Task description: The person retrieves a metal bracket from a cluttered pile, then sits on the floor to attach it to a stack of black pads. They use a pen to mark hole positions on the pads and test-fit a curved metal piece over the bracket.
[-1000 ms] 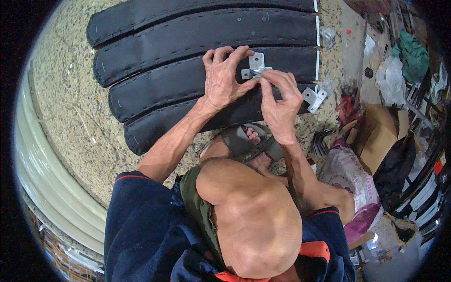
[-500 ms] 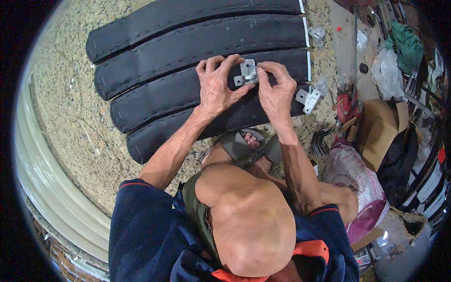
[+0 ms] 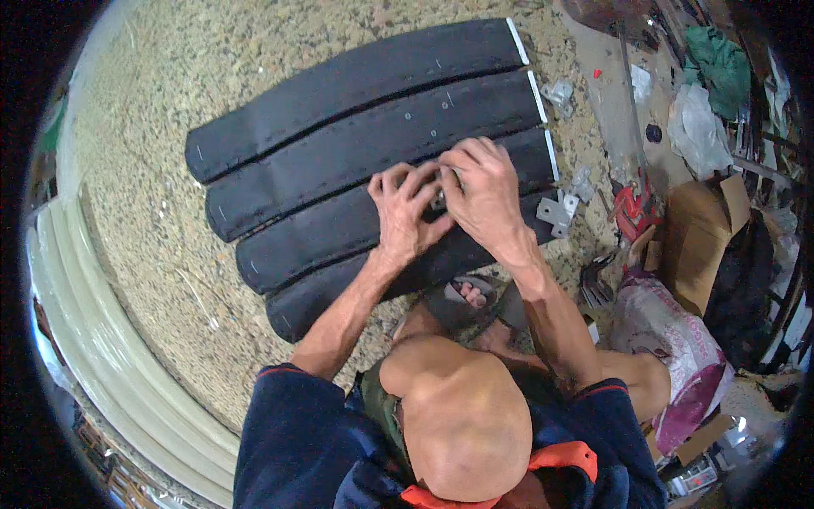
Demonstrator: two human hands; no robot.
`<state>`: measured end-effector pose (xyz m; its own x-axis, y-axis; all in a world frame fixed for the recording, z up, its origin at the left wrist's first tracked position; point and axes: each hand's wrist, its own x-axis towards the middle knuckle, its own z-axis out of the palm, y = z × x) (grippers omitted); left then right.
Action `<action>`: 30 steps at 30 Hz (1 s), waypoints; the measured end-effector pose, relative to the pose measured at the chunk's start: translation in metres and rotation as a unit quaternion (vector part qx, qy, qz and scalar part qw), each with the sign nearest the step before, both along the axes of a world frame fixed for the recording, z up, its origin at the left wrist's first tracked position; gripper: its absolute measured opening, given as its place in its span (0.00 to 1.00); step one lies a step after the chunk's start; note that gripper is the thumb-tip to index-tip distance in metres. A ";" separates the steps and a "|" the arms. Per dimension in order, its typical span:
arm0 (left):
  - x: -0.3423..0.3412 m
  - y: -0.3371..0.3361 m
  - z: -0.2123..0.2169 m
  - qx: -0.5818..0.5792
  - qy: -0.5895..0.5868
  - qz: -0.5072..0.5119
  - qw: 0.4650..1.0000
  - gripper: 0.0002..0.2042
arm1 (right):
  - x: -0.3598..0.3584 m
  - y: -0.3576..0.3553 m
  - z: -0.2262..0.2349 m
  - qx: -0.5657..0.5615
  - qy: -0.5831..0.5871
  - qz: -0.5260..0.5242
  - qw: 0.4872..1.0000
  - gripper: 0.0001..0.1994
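Several long black padded strips [image 3: 339, 174] lie side by side, with stitched edges and white right ends. Over the third strip, my left hand [image 3: 405, 210] curls its fingers and thumb around a small grey metal bracket [image 3: 437, 202]. Most of that bracket is hidden by the fingers. Against its right side, my right hand [image 3: 485, 199] is closed, thumb and fingers bent in over the top. What sits in the right fingertips is covered. A loose flat metal bracket [image 3: 555, 214] with holes rests near the right end of the nearest strip.
More small metal pieces [image 3: 560, 97] lie beyond the strips' right ends. To the right are a cardboard box [image 3: 697, 242], a red tool [image 3: 629, 210], black bent rods [image 3: 596, 280], a white-and-pink sack [image 3: 666, 339] and plastic bags [image 3: 697, 131]. Wrapped pale lengths [image 3: 127, 365] line the left.
My right hand has come in over the bracket, and my fingers now cover most of it. The view has shifted, so the strips appear lower.
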<state>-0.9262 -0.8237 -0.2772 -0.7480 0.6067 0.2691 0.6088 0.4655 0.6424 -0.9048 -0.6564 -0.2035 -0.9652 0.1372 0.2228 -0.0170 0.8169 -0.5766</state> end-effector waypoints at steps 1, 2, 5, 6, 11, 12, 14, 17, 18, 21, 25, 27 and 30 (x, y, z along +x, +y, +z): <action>0.001 -0.001 0.002 0.020 -0.007 -0.014 1.000 0.27 | 0.002 0.003 0.002 -0.043 0.028 -0.041 0.998 0.04; 0.002 -0.001 0.004 0.009 -0.011 -0.018 1.000 0.25 | 0.005 0.007 0.002 -0.102 0.033 -0.084 0.991 0.05; -0.003 0.000 0.011 0.005 -0.015 -0.019 1.000 0.23 | 0.023 0.028 -0.001 -0.239 0.020 -0.197 0.950 0.07; -0.011 0.001 0.014 0.018 -0.017 -0.018 1.000 0.23 | 0.030 0.035 -0.004 -0.273 0.009 -0.233 0.933 0.07; -0.101 0.010 0.020 0.067 0.022 0.002 0.998 0.22 | 0.057 0.058 -0.023 -0.429 0.000 -0.338 0.838 0.08; -0.126 0.014 0.018 0.077 0.038 0.008 0.996 0.21 | 0.059 0.058 -0.028 -0.463 0.019 -0.321 0.826 0.08; -0.171 0.021 0.013 0.062 0.058 0.024 0.996 0.20 | 0.059 0.057 -0.036 -0.524 0.046 -0.305 0.794 0.09; -0.207 0.030 0.000 0.044 0.039 0.008 0.998 0.18 | 0.054 0.054 -0.047 -0.548 0.047 -0.281 0.786 0.08; -0.213 0.031 -0.004 0.039 0.023 -0.002 0.999 0.19 | 0.051 0.052 -0.050 -0.548 0.041 -0.278 0.788 0.08; -0.216 0.031 -0.013 -0.021 0.038 -0.013 0.999 0.19 | 0.044 0.053 -0.055 -0.552 0.023 -0.266 0.790 0.08; -0.214 0.031 -0.017 -0.028 0.054 -0.013 0.998 0.20 | 0.039 0.059 -0.061 -0.564 -0.003 -0.265 0.782 0.08; -0.213 0.032 -0.017 -0.029 0.056 -0.015 0.998 0.20 | 0.039 0.063 -0.064 -0.566 -0.014 -0.265 0.781 0.07; -0.213 0.032 -0.016 -0.043 0.049 -0.012 0.998 0.20 | 0.042 0.067 -0.066 -0.562 -0.031 -0.260 0.785 0.07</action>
<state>-1.1392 -0.7913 -0.2936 -0.7054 0.6480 0.2873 0.6787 0.5004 0.5376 -0.8628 -0.5893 -0.2697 -0.7183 0.5920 -0.3654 0.2060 -0.3208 -0.9245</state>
